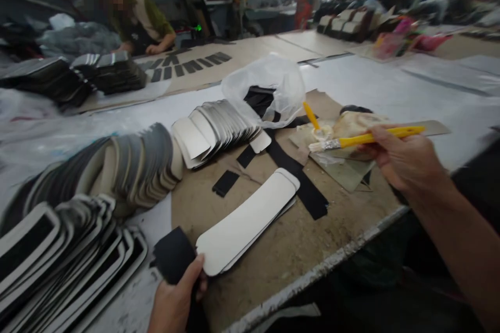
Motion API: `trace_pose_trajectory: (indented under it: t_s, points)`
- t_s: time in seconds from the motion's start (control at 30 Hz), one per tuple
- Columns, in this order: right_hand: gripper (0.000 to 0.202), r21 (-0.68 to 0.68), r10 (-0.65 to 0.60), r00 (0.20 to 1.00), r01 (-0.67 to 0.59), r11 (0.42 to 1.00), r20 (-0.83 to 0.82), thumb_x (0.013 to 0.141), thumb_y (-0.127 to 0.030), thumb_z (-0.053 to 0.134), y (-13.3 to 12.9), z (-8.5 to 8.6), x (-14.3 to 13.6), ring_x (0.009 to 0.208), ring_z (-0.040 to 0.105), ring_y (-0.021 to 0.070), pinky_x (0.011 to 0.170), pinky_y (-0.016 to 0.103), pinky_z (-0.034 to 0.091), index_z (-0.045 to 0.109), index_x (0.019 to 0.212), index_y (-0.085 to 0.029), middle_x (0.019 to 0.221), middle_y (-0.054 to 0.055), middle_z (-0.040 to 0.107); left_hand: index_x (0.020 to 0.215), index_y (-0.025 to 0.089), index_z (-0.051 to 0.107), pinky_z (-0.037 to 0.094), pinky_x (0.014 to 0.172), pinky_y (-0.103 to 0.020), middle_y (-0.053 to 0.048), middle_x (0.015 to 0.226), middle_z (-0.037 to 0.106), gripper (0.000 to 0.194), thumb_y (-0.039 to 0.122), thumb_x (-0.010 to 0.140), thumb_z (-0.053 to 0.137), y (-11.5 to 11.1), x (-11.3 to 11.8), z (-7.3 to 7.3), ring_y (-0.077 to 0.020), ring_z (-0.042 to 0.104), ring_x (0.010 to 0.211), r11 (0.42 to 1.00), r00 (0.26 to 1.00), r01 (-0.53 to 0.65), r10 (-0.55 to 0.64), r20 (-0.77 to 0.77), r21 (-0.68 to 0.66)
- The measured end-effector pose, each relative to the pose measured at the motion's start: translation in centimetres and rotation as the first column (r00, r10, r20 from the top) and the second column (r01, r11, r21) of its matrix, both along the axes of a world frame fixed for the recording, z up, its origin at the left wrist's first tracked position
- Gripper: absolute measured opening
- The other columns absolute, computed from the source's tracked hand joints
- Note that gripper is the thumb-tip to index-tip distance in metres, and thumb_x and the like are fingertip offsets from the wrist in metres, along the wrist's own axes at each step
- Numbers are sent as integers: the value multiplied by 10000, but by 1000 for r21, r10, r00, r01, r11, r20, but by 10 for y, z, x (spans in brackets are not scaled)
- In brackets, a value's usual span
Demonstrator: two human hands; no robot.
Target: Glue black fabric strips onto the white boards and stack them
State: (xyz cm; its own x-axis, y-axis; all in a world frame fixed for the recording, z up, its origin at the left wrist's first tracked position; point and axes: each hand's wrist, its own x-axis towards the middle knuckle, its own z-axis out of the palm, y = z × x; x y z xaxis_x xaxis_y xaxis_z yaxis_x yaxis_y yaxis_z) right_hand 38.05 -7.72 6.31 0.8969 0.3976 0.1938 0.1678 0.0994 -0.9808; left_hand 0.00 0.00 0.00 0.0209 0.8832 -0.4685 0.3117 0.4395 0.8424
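Note:
My right hand (406, 161) grips a paintbrush (363, 138) by its yellow handle, its whitish bristles pointing left over a glue-stained sheet. My left hand (177, 294) is closed on a dark strip of material (174, 255), the thumb at the near end of a small stack of long white rounded panels (250, 218). Those panels lie slanted on a brown board (273, 276). Beyond them lie a long black strip (299, 174) and a small black piece (225, 183). Near the brush tip, a second yellow handle (310, 114) stands in a pale, smeared container (322, 131).
White panels (219, 127) stand in a leaning row behind the board. Curved pieces (128, 161) and black-and-white frame-like pieces (78, 260) fill the left. An open plastic bag (269, 83) holds black pieces. Across the table, a person (140, 23) leans over dark strips.

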Motion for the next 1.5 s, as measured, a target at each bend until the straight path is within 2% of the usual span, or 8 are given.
trace_pose_trajectory:
  t_s: [0.13,0.27,0.5,0.73,0.93,1.2,1.33,1.5]
  points:
    - [150,-45,310,946,-315,948,-93,729,-341,720,2,-2,-72,687,610,140,611,254,549,675,798,-215,842,36,612,699,146,547,311,405,-191,45,492,480,346,431,645,736,3,-5,-11,-74,382,450,998,971,-28,39,234,-47]
    - [176,-128,573,807,-589,798,-147,781,-393,665,10,-23,-141,707,620,160,636,276,547,669,860,-236,868,36,617,767,135,562,314,418,-182,40,512,497,291,383,703,701,1,-7,-11,-70,389,453,999,945,6,11,326,-51]
    - [161,-114,707,669,-740,663,-229,842,-364,607,31,-55,-191,772,613,154,686,264,525,625,891,-212,888,28,594,784,134,570,317,411,-183,30,532,494,281,375,702,688,1,-11,-17,-87,414,482,998,923,-7,33,384,-68]
    - [222,-405,617,782,-537,740,90,827,-395,607,28,-40,-185,722,615,158,660,257,525,632,810,-175,824,41,610,760,130,567,306,423,-180,34,517,489,278,381,716,677,1,-13,-25,-79,405,471,998,918,-13,35,396,-58]
    - [198,-506,516,790,-313,804,331,851,-370,564,17,-31,-160,701,619,172,632,282,509,614,832,-179,795,41,614,765,146,560,316,436,-182,45,532,484,295,420,741,667,0,-15,-32,-80,400,485,1000,926,6,-1,376,-13]
    - [98,-541,504,618,-147,828,604,881,-252,518,9,-25,-139,824,585,190,714,306,477,588,852,-190,855,57,602,715,156,544,358,444,-191,43,538,489,352,481,712,680,1,-18,-37,-95,424,497,1000,947,9,-17,321,25]
    - [56,-498,500,500,-150,854,707,875,-190,519,10,-18,-133,834,574,190,785,339,467,574,872,-202,848,55,601,723,153,562,370,443,-199,37,536,503,372,494,675,702,0,-16,-35,-106,438,498,999,948,-19,8,317,32]
    - [83,-489,510,434,-169,856,742,864,-139,532,8,-13,-128,857,568,195,799,356,470,563,901,-206,860,58,600,732,148,578,375,443,-207,31,527,520,399,503,633,729,-2,-15,-35,-118,458,498,999,947,-49,45,318,5]
